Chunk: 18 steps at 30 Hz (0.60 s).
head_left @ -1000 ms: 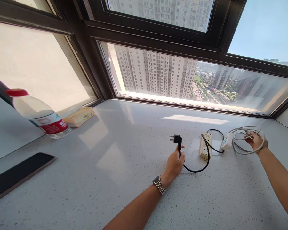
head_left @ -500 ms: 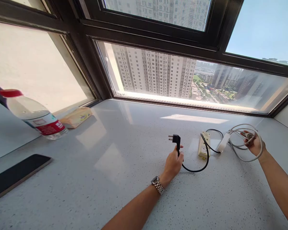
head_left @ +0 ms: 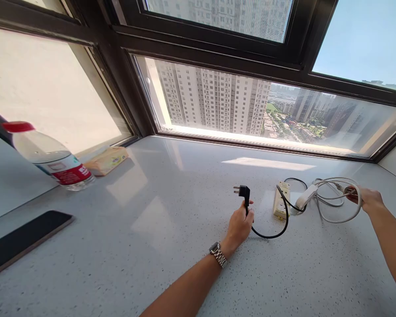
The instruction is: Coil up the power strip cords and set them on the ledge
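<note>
Left hand point(head_left: 239, 225) shut on black cord, plug point(head_left: 242, 191) up at 12 o'clock, strip point(head_left: 281, 200) near at 2; right hand point(head_left: 366, 198) pinching white cord point(head_left: 333, 200), farther at 3.

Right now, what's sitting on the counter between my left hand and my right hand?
In the head view, a cream power strip and a white adapter lie between the left hand, gripping the black plug's cord, and the right hand.
</note>
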Each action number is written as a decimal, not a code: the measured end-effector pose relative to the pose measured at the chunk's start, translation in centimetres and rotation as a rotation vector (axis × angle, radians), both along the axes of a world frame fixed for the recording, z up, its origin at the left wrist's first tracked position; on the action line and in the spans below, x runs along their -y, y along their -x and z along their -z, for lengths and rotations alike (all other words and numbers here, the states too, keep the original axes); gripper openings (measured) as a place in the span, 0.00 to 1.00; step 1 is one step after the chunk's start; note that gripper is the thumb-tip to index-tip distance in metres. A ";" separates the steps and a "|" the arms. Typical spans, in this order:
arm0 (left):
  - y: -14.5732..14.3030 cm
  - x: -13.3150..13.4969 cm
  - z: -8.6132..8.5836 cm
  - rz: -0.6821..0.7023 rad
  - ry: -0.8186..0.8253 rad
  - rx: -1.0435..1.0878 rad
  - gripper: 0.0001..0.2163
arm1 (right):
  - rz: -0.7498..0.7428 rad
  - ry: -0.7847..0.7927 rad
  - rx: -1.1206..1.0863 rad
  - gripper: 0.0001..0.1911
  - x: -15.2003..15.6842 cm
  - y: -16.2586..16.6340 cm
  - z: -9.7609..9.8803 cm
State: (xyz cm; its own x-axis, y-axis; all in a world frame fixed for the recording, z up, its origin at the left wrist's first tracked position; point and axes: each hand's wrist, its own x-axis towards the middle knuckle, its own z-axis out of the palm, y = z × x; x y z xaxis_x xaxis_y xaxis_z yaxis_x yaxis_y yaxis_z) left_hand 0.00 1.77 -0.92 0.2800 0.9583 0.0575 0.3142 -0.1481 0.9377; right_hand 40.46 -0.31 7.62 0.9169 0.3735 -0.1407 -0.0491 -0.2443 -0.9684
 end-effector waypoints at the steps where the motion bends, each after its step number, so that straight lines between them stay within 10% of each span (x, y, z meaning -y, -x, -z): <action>1: 0.0 0.0 0.0 0.002 -0.001 -0.002 0.17 | -0.012 -0.015 -0.036 0.08 0.2 -0.1 -0.1; 7: -0.1 -0.1 0.0 0.001 -0.004 -0.012 0.16 | -0.121 0.021 -0.118 0.06 1.3 -0.4 0.1; 13: 0.0 0.0 0.0 0.004 -0.005 -0.008 0.18 | -0.219 0.373 0.039 0.05 1.7 -0.7 0.1; 18: 0.0 0.0 0.1 0.000 -0.015 -0.012 0.17 | -0.216 0.216 -0.017 0.05 1.7 -0.8 0.6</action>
